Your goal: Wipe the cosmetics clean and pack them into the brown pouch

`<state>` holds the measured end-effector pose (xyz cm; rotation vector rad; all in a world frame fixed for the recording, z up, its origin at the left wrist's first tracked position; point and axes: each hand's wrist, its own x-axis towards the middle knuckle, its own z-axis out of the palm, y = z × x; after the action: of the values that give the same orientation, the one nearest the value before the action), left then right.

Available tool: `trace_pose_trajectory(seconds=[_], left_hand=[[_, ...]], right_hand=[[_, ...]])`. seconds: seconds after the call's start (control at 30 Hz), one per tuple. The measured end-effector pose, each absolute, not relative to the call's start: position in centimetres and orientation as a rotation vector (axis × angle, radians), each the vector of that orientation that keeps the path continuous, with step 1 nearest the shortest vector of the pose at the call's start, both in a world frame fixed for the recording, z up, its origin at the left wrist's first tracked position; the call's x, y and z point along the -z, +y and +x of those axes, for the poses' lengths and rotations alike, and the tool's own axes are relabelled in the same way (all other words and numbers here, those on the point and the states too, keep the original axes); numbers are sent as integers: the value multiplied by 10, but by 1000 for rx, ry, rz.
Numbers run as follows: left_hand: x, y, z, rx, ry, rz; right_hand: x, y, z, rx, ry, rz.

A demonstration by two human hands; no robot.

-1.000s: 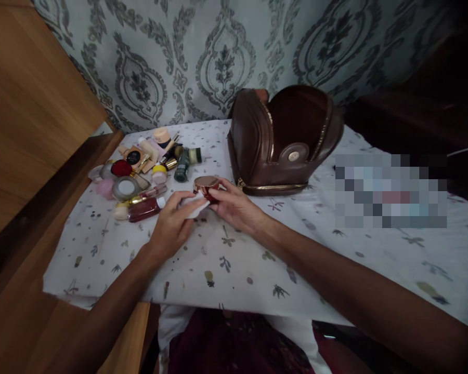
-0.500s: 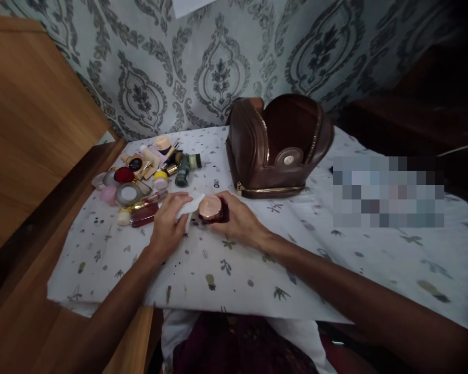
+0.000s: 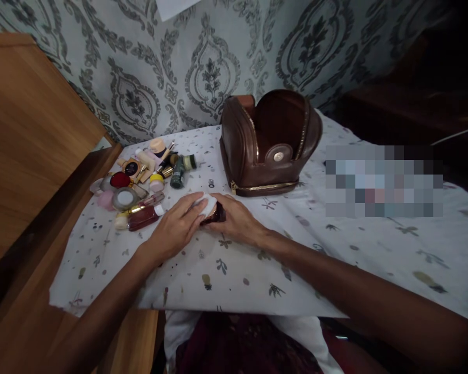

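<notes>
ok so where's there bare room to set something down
The cloth lies bare between the left forearm and right forearm, and between that one and the pixelated patch. It's crowded at the cosmetics pile beside the left hand.

Your left hand and right hand were bare, fingers slim; nails too small to make out. Left forearm and right forearm bare too, long, tapering to narrow wrists. Your garment was deep maroon, going purple-black in the shade, with a faint pattern too dim to read. White cloth showed at both sides of it, creased; couldn't tell if you wore that.
</notes>
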<state>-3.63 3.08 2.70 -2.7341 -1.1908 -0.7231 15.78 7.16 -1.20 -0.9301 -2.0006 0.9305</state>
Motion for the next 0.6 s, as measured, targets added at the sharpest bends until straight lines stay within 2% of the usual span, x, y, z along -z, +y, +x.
trace_pose_trajectory(seconds=[0.2,0.4,0.5,0.6], left_hand=[[-45,51,-29,765,-1434,-2825],[-48,48,-34,735,-1703,-2665],[-45,49,-40,993,-1856,-2693],[-43,53,-44,1407,-2089,-2633]], right_hand=[[12,72,158,-899,-2039,-1005],[16,72,158,-995,-1937,-1015],[15,71,159,-1055,-1893,-1006],[13,70,159,-1096,-1847,-1024]])
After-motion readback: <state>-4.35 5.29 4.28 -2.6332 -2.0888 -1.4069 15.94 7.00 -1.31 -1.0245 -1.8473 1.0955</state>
